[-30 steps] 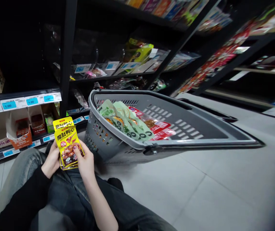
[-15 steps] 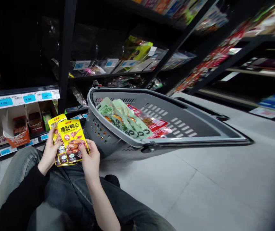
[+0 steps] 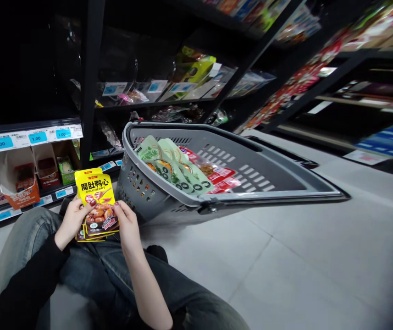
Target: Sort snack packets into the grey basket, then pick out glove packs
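Observation:
Several yellow duck heart snack packets [image 3: 96,201] lie stacked between my two hands, above my lap. My left hand [image 3: 72,221] pinches their left edge, thumb on the front packet. On the right edge, my right hand [image 3: 127,224] grips them between thumb and fingers. The front packet faces me and covers most of those behind it. Just beyond my right hand stands a grey shopping basket [image 3: 151,183]. Inside it are several pale green packets [image 3: 175,167] and red-and-clear snack packets [image 3: 222,176].
A low shelf at the left has price labels [image 3: 38,136] and open cartons, including an orange one [image 3: 22,183]. Dark shelving with bagged goods [image 3: 196,73] runs behind the basket. Pale floor tiles [image 3: 258,261] extend to the right.
The yellow packets, spread apart before, now overlap in a closer stack. My left hand has moved its thumb onto the front packet. The view has shifted slightly.

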`<action>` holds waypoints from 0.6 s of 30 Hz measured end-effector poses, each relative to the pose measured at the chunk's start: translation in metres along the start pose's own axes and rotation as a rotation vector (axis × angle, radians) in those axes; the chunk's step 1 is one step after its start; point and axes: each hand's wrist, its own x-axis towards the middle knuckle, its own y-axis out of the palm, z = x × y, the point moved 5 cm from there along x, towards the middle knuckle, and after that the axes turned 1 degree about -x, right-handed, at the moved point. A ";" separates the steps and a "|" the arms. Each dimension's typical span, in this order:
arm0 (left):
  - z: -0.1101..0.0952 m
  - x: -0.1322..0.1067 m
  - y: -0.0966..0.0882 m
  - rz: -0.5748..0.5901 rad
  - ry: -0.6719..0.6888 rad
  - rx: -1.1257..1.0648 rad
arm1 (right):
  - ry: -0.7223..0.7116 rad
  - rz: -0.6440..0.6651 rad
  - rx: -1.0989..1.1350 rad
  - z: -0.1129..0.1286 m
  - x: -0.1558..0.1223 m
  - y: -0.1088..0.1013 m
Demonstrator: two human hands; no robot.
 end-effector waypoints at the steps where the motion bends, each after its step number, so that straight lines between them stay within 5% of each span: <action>1: -0.002 0.000 0.000 0.005 0.001 0.002 | 0.002 0.016 -0.013 0.002 0.001 -0.002; 18: -0.011 -0.003 -0.004 0.023 0.035 0.091 | -0.005 0.089 -0.082 0.005 0.003 -0.003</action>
